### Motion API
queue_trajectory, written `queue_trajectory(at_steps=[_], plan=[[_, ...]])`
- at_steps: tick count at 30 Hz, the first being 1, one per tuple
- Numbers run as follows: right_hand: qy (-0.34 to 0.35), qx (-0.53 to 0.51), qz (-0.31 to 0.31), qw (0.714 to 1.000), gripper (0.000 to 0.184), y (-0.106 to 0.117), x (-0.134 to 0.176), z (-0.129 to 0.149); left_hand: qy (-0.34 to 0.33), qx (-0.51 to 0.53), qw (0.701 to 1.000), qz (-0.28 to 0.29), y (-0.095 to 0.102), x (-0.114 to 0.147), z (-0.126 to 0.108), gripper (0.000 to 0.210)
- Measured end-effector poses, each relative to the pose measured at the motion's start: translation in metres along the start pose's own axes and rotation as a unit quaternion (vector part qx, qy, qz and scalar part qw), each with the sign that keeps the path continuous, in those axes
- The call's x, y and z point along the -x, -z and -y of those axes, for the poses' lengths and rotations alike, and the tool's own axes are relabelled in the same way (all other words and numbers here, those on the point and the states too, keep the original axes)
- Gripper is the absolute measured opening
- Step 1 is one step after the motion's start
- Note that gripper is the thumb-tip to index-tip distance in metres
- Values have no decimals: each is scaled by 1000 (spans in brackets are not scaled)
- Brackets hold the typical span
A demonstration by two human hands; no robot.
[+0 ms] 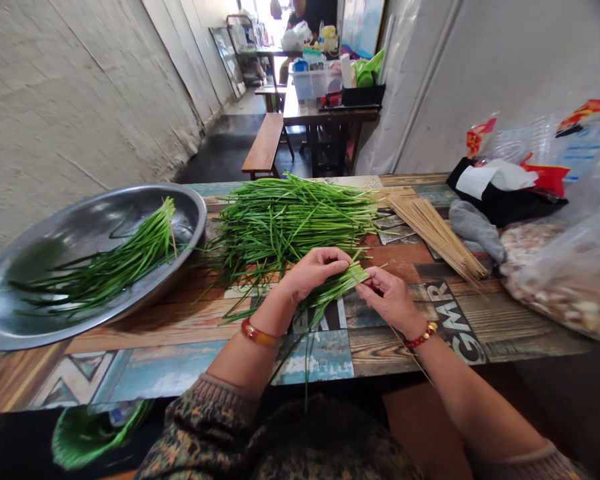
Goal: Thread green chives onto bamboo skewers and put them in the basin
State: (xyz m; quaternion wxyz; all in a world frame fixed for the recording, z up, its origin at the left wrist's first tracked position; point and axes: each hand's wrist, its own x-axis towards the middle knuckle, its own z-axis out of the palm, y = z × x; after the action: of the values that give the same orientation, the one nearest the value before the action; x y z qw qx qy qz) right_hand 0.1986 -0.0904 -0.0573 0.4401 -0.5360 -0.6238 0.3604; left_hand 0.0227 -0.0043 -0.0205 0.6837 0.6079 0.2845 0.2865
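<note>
Okay, garlic-chive bunch (349, 281) sits between the hands, axis running near-left to far-right, pale stem ends toward the right hand (389, 297), which is nearer them. Left hand (314, 270) pinches the stems; right fingers curled together, exact grip hidden.

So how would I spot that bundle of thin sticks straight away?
On the plank-patterned table, find the broad pile of green stalks. Just right of it lies the bundle of thin sticks. Its straight, tan sticks set it apart from the green pile.
</note>
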Motion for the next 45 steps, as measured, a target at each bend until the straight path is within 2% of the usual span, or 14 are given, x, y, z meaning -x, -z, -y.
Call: queue_trajectory(at_steps=[4,10,14,17,23,31,34,38,42,45], plan=[[0,3,1,1000,14,1,0,2,-9,31,999,-41,-5,0,-2,29],[1,5,10,1000,13,1,0,3,-20,-5,999,-32,-11,2,-9,28],[6,7,12,1000,12,0,1,3,-3,-42,999,-30,-14,3,-10,30],[10,4,15,1000,13,0,1,2,-3,-34,999,-17,-14,3,-10,28],[18,-21,14,1000,15,0,2,1,-29,9,995,-94,-11,0,-11,24],[20,-43,-5,999,22,0,3,-2,-69,7,990,-125,-5,-3,-19,23],[18,-52,-12,998,25,0,3,-4,-114,-15,980,-163,0,-3,-30,21],[7,-58,-19,998,26,1,3,-6,-182,-48,959,-212,10,1,-57,24],[-2,-64,-27,998,25,2,2,-7,-277,-105,913,-280,20,7,-94,22],[9,-57,-40,998,25,2,2,-8,-357,-133,872,-309,24,13,-121,15]])
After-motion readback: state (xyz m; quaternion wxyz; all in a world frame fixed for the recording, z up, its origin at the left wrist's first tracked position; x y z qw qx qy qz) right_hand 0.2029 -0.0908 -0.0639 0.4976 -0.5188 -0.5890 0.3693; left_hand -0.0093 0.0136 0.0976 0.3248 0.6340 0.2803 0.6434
